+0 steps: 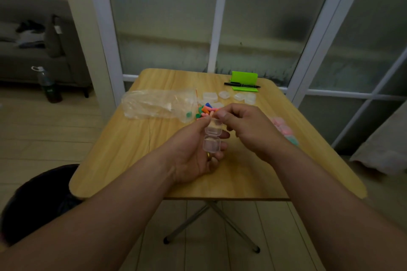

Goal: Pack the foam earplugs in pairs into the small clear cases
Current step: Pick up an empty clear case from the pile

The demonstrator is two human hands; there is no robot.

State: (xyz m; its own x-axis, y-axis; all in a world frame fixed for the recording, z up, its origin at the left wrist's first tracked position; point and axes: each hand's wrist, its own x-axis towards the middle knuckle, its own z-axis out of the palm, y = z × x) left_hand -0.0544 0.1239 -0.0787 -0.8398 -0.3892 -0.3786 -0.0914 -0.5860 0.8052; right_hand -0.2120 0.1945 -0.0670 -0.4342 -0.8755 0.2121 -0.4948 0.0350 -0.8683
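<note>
Two halves open, one pinch poised above

Left hand [193,152] cradles the clear case [211,138], fingers curled round it. Its lid is swung open, with the long axis running straight away from the palm. Right hand [244,127] is nearer the far half, fingertips [222,114] pinched together right at its rim. Whether an earplug sits in that pinch, dim light won't let me tell. Loose earplugs [206,109] lie just beyond those fingertips. Next move looks like a short drop downward.
</note>
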